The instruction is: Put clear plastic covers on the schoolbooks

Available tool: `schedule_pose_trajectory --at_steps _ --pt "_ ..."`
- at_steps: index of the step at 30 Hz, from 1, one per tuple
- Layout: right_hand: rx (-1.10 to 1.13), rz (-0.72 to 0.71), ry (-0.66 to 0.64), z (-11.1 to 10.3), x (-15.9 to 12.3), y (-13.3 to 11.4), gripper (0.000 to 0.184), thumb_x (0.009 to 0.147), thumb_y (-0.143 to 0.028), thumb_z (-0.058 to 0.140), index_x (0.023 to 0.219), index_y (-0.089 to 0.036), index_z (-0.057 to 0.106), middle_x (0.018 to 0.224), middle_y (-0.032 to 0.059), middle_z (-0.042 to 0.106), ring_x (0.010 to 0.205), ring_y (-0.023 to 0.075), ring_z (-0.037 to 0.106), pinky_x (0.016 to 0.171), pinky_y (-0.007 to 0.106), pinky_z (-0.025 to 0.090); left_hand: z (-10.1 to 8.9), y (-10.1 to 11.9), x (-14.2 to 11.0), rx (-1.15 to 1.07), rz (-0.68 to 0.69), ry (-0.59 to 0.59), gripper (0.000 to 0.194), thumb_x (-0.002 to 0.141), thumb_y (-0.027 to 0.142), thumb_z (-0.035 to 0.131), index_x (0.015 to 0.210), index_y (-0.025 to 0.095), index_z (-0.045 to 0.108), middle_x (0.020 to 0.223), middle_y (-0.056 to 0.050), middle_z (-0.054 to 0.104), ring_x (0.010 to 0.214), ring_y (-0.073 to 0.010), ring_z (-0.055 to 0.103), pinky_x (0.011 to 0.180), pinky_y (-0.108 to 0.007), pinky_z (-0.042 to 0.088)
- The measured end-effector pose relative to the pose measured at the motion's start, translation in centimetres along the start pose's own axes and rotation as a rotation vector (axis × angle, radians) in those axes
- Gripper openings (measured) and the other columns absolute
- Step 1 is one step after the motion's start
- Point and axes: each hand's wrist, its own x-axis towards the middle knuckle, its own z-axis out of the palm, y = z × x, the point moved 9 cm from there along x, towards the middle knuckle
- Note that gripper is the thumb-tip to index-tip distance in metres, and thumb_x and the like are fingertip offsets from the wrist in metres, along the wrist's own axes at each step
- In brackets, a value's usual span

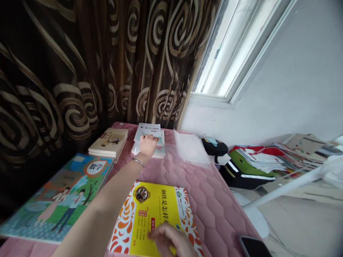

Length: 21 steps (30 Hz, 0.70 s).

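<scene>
My left hand [148, 145], with a silver bangle at the wrist, reaches to the far end of the table. Its curled fingers grip the near part of a white-and-pale-blue book [149, 129]. That book lies askew over a small stack of similar books [162, 151]. Closer to me, a yellow book [152, 200] with orange-and-white patterned sides lies flat, its cover facing up. My right hand [174, 241] is over its lower part, slightly blurred, fingers loosely bent and apart, holding nothing. Whether the fingertips touch the cover I cannot tell.
A blue-green illustrated textbook [77, 200] tops a pile at left, with beige books [108, 141] behind. Clear plastic sheets [191, 148] lie at the far right of the pink quilted cover [211, 207]. A phone [254, 246] is near the right edge; a black case [214, 146] stands beyond.
</scene>
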Motion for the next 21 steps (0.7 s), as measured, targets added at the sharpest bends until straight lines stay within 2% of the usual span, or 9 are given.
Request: schedule_pose_trajectory --at_steps 2,3,5,7,9,12,15,18,21 --pt "-0.268 -0.04 0.069 -1.4 1.7 -1.5 0.032 0.09 -0.037 0.047 0.114 -0.025 0.066 0.129 0.0059 0.062 0.124 0.0246 0.053 0.107 0.041 0.041 0.4 -0.1 -0.1 0.004 -0.02 -0.004 0.032 0.09 0.006 0.04 0.101 0.015 0.068 0.107 -0.015 0.064 0.107 -0.0269 0.054 0.09 -0.045 0.038" --pt "-0.411 -0.021 0.049 -1.7 2.8 -1.5 0.035 0.089 -0.035 0.049 0.118 -0.023 0.064 0.14 0.0067 0.053 0.135 0.0259 0.041 0.113 0.043 0.032 0.6 0.0 -0.4 0.006 -0.034 -0.007 0.034 0.09 0.006 0.038 0.105 0.016 0.067 0.11 -0.015 0.064 0.109 -0.0265 0.054 0.092 -0.046 0.038" --pt "-0.63 0.052 -0.018 -2.2 4.7 -0.6 0.046 0.087 -0.033 0.053 0.131 -0.021 0.057 0.152 0.007 0.039 0.144 0.0283 0.024 0.118 0.049 0.017 0.9 0.4 -1.5 0.014 -0.065 -0.009 0.04 0.091 0.004 0.034 0.114 0.017 0.064 0.116 -0.015 0.062 0.113 -0.0259 0.054 0.096 -0.047 0.039" --pt "-0.741 0.08 -0.075 -2.5 5.9 0.6 0.055 0.088 -0.035 0.053 0.141 -0.023 0.047 0.157 0.0043 0.029 0.147 0.0277 0.015 0.119 0.051 0.009 1.3 1.4 -3.7 0.017 -0.082 -0.016 0.043 0.091 0.004 0.032 0.122 0.016 0.059 0.125 -0.016 0.058 0.12 -0.0263 0.05 0.102 -0.049 0.036" --pt "-0.785 0.067 -0.1 -2.5 6.4 1.5 0.056 0.091 -0.04 0.048 0.145 -0.026 0.04 0.159 0.001 0.023 0.148 0.0255 0.01 0.119 0.051 0.005 1.9 2.8 -6.9 -0.009 -0.057 -0.07 0.041 0.091 0.006 0.034 0.123 0.015 0.059 0.139 -0.016 0.05 0.131 -0.0279 0.042 0.109 -0.049 0.031" --pt "-0.812 0.063 -0.126 -2.1 6.1 2.5 0.059 0.095 -0.046 0.04 0.149 -0.026 0.033 0.16 0.0002 0.019 0.148 0.0243 0.004 0.12 0.05 0.002 3.5 5.1 -12.8 -0.123 0.058 -0.252 0.044 0.091 0.012 0.036 0.131 0.014 0.054 0.152 -0.014 0.038 0.141 -0.0286 0.031 0.115 -0.049 0.026" --pt "-0.834 0.067 -0.155 -1.8 5.8 3.1 0.061 0.096 -0.048 0.036 0.151 -0.024 0.029 0.161 -0.0001 0.012 0.148 0.0252 -0.002 0.119 0.049 -0.001 4.5 5.0 -18.1 -0.243 0.057 -0.383 0.047 0.095 0.027 0.036 0.139 0.014 0.047 0.153 -0.014 0.037 0.143 -0.0288 0.029 0.118 -0.049 0.022" --pt "-0.845 0.054 -0.155 -1.8 5.8 3.4 0.06 0.096 -0.052 0.032 0.151 -0.028 0.027 0.161 -0.0027 0.007 0.148 0.0247 -0.004 0.119 0.049 -0.002 5.3 3.8 -21.1 -0.319 0.029 -0.442 0.056 0.096 0.043 0.034 0.146 0.018 0.037 0.156 -0.011 0.032 0.145 -0.0294 0.023 0.119 -0.051 0.017" --pt "-0.852 0.049 -0.149 -2.0 5.9 3.5 0.059 0.097 -0.053 0.031 0.151 -0.03 0.026 0.161 -0.0028 0.009 0.148 0.0248 -0.002 0.119 0.049 -0.002 5.6 3.0 -21.7 -0.328 0.007 -0.454 0.061 0.096 0.049 0.032 0.15 0.02 0.031 0.159 -0.009 0.022 0.147 -0.0293 0.016 0.12 -0.051 0.011"
